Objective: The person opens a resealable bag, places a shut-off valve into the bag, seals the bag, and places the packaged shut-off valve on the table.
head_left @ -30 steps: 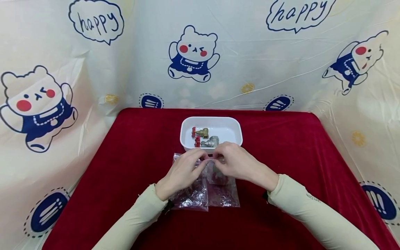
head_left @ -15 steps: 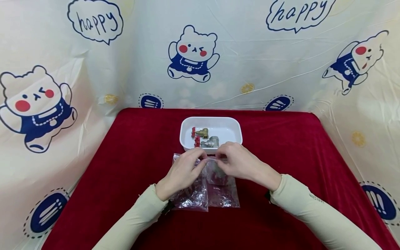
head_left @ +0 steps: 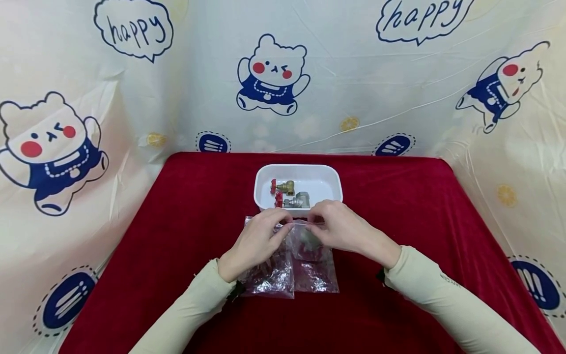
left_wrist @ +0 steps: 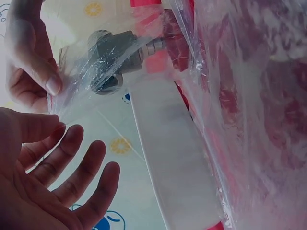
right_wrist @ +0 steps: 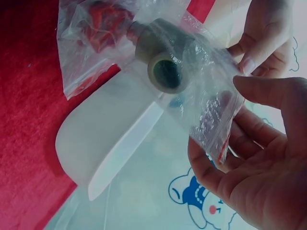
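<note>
L hand (head_left: 256, 241) pinches the top edge of a clear bag (right_wrist: 206, 117) btwn thumb & index, its other fingers spread; R hand (head_left: 347, 228) pinches the same edge close by, thumb on one face, fingers behind. The bagged valve (right_wrist: 151, 43), w/ its red wheel (right_wrist: 108, 26), sits well below the edge; the bag hangs just this side of the white tray (head_left: 327, 182), over the flat bags (head_left: 274, 282) on the red cloth (head_left: 199, 196). Brass valve (head_left: 287, 188) & grey valve (head_left: 302, 199) lie in the tray.

Step in hand is prob. working the red-lined strip (right_wrist: 223, 149). Can't tell if it's shut all along. Best: L as anchor at one pt, R running thumb vs. fingers along the strip, slow & even, corner to corner. Pull the edge taut btwn hands, b/c slack film can pucker & leave gaps. Valve looks heavy, so firm pinch w/ both, or rest its wt. on the cloth. Mind the wheel: hard rim may poke thin film. Don't let the tray wall rub the bag. Check both ends by feel, esp. corners.
</note>
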### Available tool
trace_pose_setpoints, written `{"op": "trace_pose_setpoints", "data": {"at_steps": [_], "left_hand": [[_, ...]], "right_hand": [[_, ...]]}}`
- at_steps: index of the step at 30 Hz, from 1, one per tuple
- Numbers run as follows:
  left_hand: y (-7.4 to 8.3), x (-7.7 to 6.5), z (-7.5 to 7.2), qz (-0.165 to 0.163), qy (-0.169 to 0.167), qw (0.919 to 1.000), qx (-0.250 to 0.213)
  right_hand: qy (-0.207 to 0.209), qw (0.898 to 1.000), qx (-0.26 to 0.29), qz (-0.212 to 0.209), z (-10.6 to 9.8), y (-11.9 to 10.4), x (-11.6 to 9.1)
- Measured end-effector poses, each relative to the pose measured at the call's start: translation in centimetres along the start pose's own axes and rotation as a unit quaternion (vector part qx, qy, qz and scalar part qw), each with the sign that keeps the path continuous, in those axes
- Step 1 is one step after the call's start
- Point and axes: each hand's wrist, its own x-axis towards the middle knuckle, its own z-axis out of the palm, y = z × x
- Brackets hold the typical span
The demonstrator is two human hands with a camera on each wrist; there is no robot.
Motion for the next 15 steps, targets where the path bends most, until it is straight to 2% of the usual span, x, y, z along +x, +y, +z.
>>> {"op": "trace_pose_setpoints", "data": {"at_steps": [8, 15], "left_hand": [[0.13, 0.09, -0.02, -0.003, 0.007, 1.0, 0.003], [0.24, 0.12, 0.01, -0.009, 0.009, 0.9999, 0.002]], "right_hand": [[0.017, 1.0, 0.019, -0.002, 0.22, 0.33, -0.29], [0.017, 0.999, 0.028, 0.017, -0.05, 0.75, -0.85]]}}
